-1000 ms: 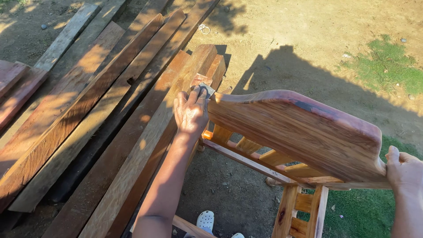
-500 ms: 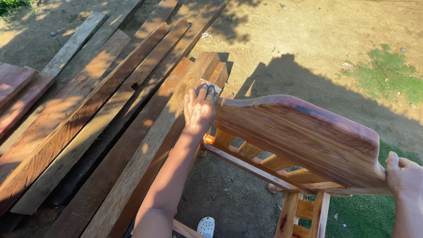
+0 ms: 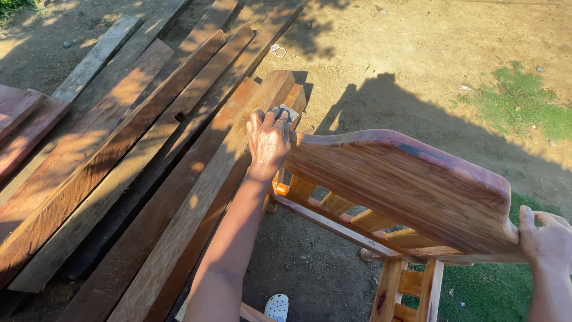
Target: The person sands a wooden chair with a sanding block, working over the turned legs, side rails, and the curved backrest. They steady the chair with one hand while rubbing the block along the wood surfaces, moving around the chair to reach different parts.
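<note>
Sandpaper piece point(image 3: 290, 113) sits at the far-left end of the wooden chair backrest point(image 3: 405, 185), pressed flat under the left hand point(image 3: 269, 140), fingers closed over it. Right hand point(image 3: 548, 241), at 4 o'clock, grips the opposite end, apparently steadying the piece. Stacked planks point(image 3: 119, 161) lie from 9 to 12 o'clock on sunlit dirt ground point(image 3: 381, 53); grass patch point(image 3: 524, 101) at 2 o'clock.

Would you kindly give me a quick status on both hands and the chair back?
Left hand presses a sandpaper piece on the chair back end. Right hand grips the other end. Planks alongside, nothing blocking.
</note>
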